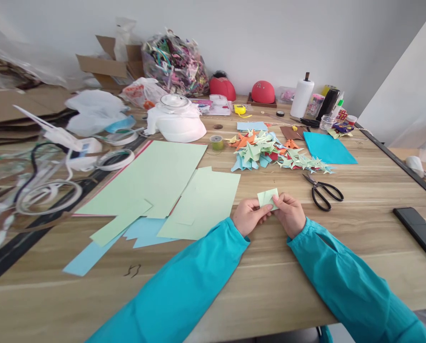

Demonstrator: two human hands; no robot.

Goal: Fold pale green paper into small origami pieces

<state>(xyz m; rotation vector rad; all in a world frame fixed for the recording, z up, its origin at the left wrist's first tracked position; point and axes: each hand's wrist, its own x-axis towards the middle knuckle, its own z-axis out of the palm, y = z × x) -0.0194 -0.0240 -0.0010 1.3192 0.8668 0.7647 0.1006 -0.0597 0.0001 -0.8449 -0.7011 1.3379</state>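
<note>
My left hand (pixel 248 215) and my right hand (pixel 290 213) meet just above the wooden table (pixel 270 276), both pinching a small folded piece of light green paper (pixel 267 197). The fingers of each hand are curled around its lower edge. Both arms wear teal sleeves. Large light green sheets (pixel 170 190) lie to the left of my hands, with light blue paper (pixel 141 236) under them. A pile of folded paper shapes (pixel 270 152) in green, orange and blue sits behind my hands.
Black scissors (pixel 321 190) lie right of my hands. A teal sheet (pixel 327 148) and a black phone (pixel 418 233) are further right. Tape rolls (pixel 114 159), a white bowl-like object (pixel 179 124), plastic bags, a cardboard box (pixel 109 66) and bottles (pixel 302 97) crowd the back and left.
</note>
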